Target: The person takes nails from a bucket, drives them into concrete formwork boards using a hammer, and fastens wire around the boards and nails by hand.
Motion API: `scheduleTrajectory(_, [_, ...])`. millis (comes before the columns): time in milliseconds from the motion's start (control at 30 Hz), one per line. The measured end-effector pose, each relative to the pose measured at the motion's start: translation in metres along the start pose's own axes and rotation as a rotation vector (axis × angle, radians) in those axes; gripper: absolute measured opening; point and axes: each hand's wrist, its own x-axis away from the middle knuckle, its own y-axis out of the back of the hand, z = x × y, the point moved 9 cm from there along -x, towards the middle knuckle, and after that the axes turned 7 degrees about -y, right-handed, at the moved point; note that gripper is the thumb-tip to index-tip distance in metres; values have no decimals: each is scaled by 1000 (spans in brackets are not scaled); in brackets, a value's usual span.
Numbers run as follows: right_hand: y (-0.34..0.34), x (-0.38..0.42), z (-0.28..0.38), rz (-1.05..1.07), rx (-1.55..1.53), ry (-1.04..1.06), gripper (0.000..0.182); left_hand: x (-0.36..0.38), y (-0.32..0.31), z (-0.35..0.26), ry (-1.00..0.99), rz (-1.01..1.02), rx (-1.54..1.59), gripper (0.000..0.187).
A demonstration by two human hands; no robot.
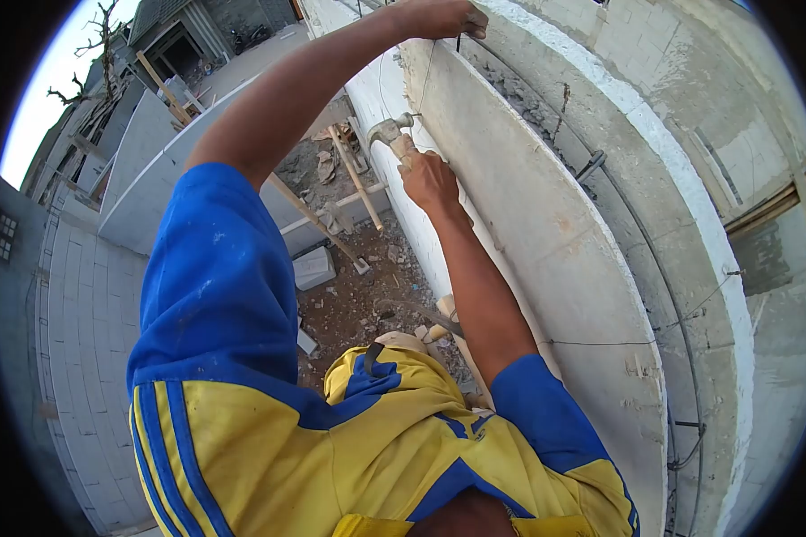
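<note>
My right hand (pixel 431 182) is wrapped round the short visible part of a hammer's handle. The steel head of the hammer (pixel 388 132) is against or just beside the white wall face, close to where a thin wire meets the board. My left hand (pixel 443 18) is closed at the top edge of the formwork board (pixel 546 215), with a short dark rod showing just below the fingers. What the fingers grip is partly hidden. Thin tie wire (pixel 600 343) crosses the board's lower part.
Steel reinforcing bars (pixel 640 237) run in the gap behind the board, beside a concrete wall (pixel 690 188). Below lie rubble-strewn soil (pixel 367 286), wooden props (pixel 356 179) and a pale block (pixel 313 268). A block wall (pixel 90 358) stands at the left.
</note>
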Motion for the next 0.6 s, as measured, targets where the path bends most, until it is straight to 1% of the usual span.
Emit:
scheduleTrajectory(33, [-5, -1, 3, -1, -4, 3, 54, -1, 2, -1, 1, 4, -4, 21])
scheduleTrajectory(100, [-11, 10, 32, -23, 86, 125, 55, -3, 1, -1, 6, 8, -81, 19])
scheduleTrajectory(133, [-9, 21, 47, 15, 126, 285, 52, -5, 3, 0, 1, 7, -87, 19])
scheduleTrajectory(167, [-6, 23, 45, 15, 129, 285, 52, -4, 1, 3, 8, -15, -78, 18])
scheduleTrajectory(233, [-6, 35, 57, 14, 141, 482, 49, -2, -8, 10, 17, -29, -63, 17])
scheduleTrajectory(267, [2, 24, 38, 8, 43, 339, 50, -1, -17, 15, -108, -99, -212, 17])
scheduleTrajectory(300, [10, -1, 12, 36, -128, 138, 54, 3, -13, 4, -233, -171, -367, 17])
scheduleTrajectory(333, [3, -9, 7, 23, -95, 79, 55, 6, -13, 7, -228, -168, -371, 17])
scheduleTrajectory(367, [1, -12, 10, 6, -65, 14, 55, 7, -8, 1, -184, -147, -361, 17])
scheduleTrajectory(400, [-2, -7, 20, -25, -73, 38, 54, 7, -8, 3, -139, -124, -348, 17])
scheduleTrajectory(433, [-6, 1, 29, -58, -79, 59, 53, 5, -7, 2, -147, -119, -349, 17])
scheduleTrajectory(467, [-9, 10, 40, -59, -14, 151, 51, 4, -7, 0, -196, -138, -344, 17])
scheduleTrajectory(500, [-6, 11, 39, -62, -15, 145, 51, 3, -7, -4, -244, -160, -337, 18])
scheduleTrajectory(533, [-9, 17, 44, -5, 5, 226, 51, 4, -11, -4, -244, -159, -332, 18])
scheduleTrajectory(600, [-4, 17, 33, 17, -60, 256, 49, 5, -10, 4, -62, -75, -343, 18])
